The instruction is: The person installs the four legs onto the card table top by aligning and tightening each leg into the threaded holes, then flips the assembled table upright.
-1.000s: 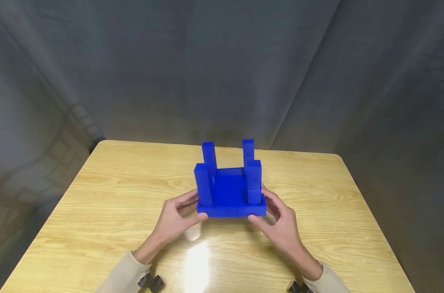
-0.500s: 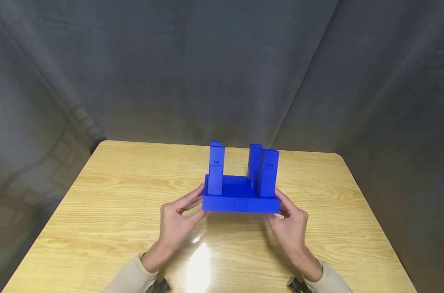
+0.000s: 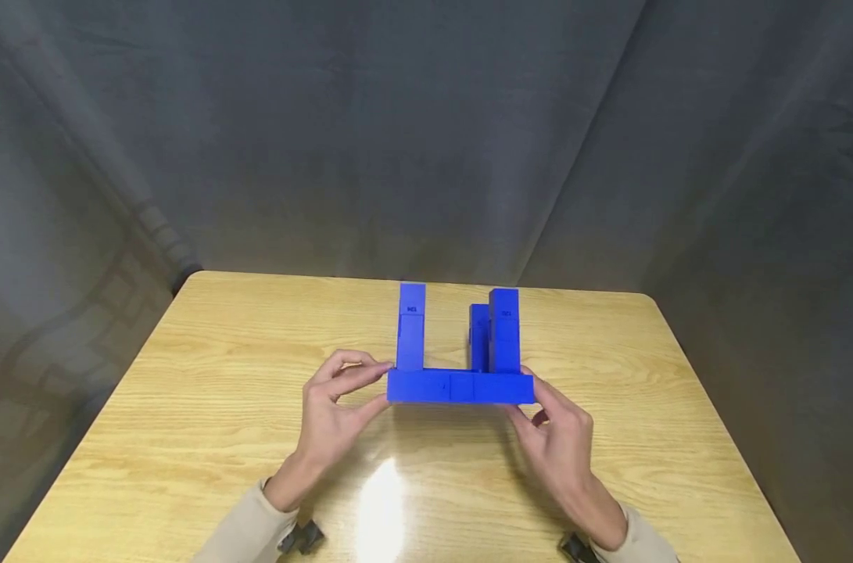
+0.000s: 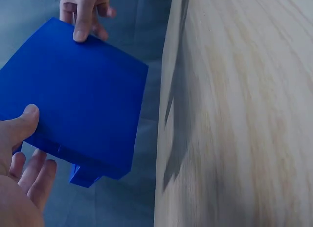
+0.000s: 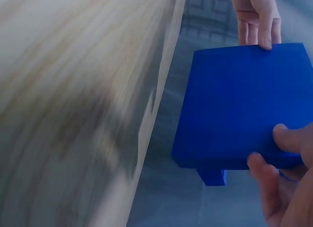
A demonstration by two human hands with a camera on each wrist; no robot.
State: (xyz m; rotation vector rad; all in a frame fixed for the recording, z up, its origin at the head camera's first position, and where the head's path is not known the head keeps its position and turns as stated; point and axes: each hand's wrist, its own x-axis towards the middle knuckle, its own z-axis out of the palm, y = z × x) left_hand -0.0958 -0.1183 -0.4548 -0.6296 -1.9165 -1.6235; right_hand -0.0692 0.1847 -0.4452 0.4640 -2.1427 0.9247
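A blue block-like piece (image 3: 461,386), a flat square base with tall upright posts, is held up above the table between both hands. Its front wall faces the head camera, and three posts show, such as the left post (image 3: 411,328); small dark markings sit near the tops of two. My left hand (image 3: 327,418) grips the left end, thumb against the flat underside (image 4: 83,90) and fingers along the side. On the opposite end, my right hand (image 3: 560,446) pinches the base the same way, its thumb (image 5: 288,138) on the underside. The inside of the base is hidden.
Beneath lies a light wood-grain table (image 3: 243,352) with a bright glare patch near its front. A dark grey curtain (image 3: 398,141) hangs behind and at both sides. Dark wrist devices (image 3: 302,538) sit below the beige sleeves.
The base has tilted so its front wall faces the head camera and its inside has gone out of sight. It has shifted slightly right, with both hands still gripping it.
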